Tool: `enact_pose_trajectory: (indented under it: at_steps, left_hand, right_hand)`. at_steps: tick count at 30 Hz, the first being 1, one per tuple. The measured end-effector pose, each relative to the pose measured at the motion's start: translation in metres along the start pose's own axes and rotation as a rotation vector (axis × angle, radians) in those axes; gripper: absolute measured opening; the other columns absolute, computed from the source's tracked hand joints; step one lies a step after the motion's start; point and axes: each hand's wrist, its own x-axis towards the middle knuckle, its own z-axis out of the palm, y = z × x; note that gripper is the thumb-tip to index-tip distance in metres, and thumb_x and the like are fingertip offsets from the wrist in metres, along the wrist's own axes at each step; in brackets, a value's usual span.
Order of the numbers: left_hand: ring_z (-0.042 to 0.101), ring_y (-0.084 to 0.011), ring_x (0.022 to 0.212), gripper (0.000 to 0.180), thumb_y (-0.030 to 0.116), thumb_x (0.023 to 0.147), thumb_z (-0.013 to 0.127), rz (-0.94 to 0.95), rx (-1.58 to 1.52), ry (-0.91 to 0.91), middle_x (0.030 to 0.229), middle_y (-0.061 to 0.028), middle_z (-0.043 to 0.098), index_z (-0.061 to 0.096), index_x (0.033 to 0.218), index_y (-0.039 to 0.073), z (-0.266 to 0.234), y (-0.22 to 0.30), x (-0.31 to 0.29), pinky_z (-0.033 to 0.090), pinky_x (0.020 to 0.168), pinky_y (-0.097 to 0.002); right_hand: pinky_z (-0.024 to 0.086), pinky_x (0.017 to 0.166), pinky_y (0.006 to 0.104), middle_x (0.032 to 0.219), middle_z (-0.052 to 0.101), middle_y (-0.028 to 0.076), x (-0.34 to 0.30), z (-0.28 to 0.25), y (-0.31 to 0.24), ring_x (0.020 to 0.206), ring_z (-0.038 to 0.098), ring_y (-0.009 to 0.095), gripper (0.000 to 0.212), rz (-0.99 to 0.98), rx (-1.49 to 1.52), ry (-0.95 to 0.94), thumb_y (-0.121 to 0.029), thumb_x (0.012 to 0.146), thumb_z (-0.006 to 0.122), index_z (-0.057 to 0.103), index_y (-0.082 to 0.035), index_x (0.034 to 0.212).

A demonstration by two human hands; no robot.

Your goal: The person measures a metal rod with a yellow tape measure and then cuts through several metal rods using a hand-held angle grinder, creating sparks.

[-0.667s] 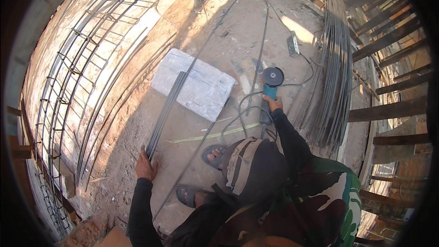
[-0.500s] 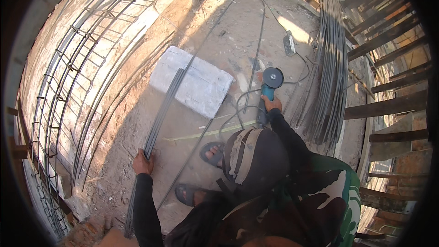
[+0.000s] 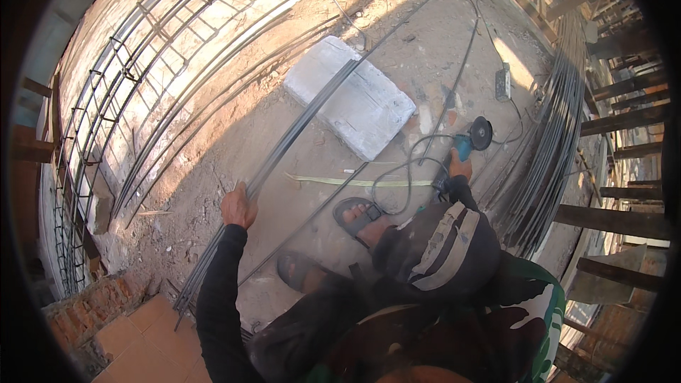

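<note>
My left hand (image 3: 239,206) is closed round a bundle of thin steel bars (image 3: 305,118). The far end of these bars lies across a pale rectangular block (image 3: 386,115), while their near end slants down past my forearm. Off to the right, my right hand (image 3: 460,164) grips an angle grinder (image 3: 463,146) by its body. The grinder's teal housing carries a dark round disc (image 3: 481,133), which stands clear of the bars. Part of the handle is hidden behind my hand and sleeve.
A tied rebar cage (image 3: 117,92) curves along the left. More long bars (image 3: 550,149) are heaped on the right near wooden beams (image 3: 613,221). A power cord (image 3: 409,183) loops by my sandalled foot (image 3: 363,217). An extension socket (image 3: 502,82) lies beyond the grinder.
The whole view has swung, so the ground and block appear shifted right. The far ends of the held bars now lie further across the block. Both hands keep their grip.
</note>
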Motion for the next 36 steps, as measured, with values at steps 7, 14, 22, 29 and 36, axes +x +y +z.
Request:
enact_pose_trajectory:
  at_steps: [7, 14, 22, 29, 36]
  left_hand:
    - [0.061, -0.0442, 0.07, 0.027, 0.027, 0.083, 0.066, 0.106, -0.096, 0.031, 0.068, -0.0235, 0.061, 0.058, 0.083, 0.002, -0.061, 0.047, 0.008, 0.046, 0.062, -0.0526]
    - [0.061, -0.0427, 0.069, 0.036, 0.034, 0.084, 0.069, 0.18, -0.271, 0.065, 0.066, -0.0223, 0.06, 0.06, 0.08, 0.0, -0.116, 0.125, 0.06, 0.046, 0.061, -0.0497]
    - [0.062, -0.0412, 0.071, 0.056, 0.055, 0.083, 0.065, 0.232, -0.253, -0.229, 0.07, -0.0231, 0.062, 0.063, 0.08, -0.001, -0.063, 0.113, 0.077, 0.046, 0.064, -0.0488]
    - [0.062, -0.0409, 0.072, 0.055, 0.056, 0.082, 0.065, 0.231, -0.188, -0.243, 0.073, -0.023, 0.063, 0.061, 0.082, 0.001, -0.037, 0.108, 0.078, 0.045, 0.064, -0.0496]
    - [0.061, -0.0411, 0.072, 0.052, 0.054, 0.081, 0.067, 0.263, -0.191, -0.229, 0.074, -0.0215, 0.063, 0.06, 0.087, 0.003, -0.011, 0.101, 0.086, 0.045, 0.064, -0.0498]
  right_hand:
    - [0.044, 0.093, 0.0456, 0.111, 0.063, 0.03, 0.009, 0.004, 0.006, 0.108, 0.059, 0.045, 0.075, -0.053, 0.058, -0.023, -0.057, 0.077, 0.065, 0.061, 0.01, 0.111]
    - [0.045, 0.092, 0.046, 0.111, 0.064, 0.03, 0.02, 0.01, 0.014, 0.107, 0.059, 0.044, 0.075, -0.036, 0.056, -0.024, -0.058, 0.078, 0.064, 0.062, 0.009, 0.111]
    - [0.043, 0.094, 0.0462, 0.111, 0.063, 0.03, 0.014, 0.007, 0.014, 0.109, 0.058, 0.044, 0.08, -0.035, 0.061, 0.02, -0.065, 0.08, 0.058, 0.062, 0.008, 0.111]
    - [0.042, 0.094, 0.0459, 0.111, 0.063, 0.029, 0.008, -0.005, 0.031, 0.106, 0.058, 0.044, 0.083, -0.067, 0.088, -0.038, -0.069, 0.085, 0.046, 0.062, 0.007, 0.113]
    - [0.042, 0.094, 0.0452, 0.106, 0.064, 0.03, 0.024, -0.006, 0.055, 0.106, 0.059, 0.044, 0.085, -0.09, 0.156, -0.075, -0.072, 0.084, 0.046, 0.064, 0.008, 0.109]
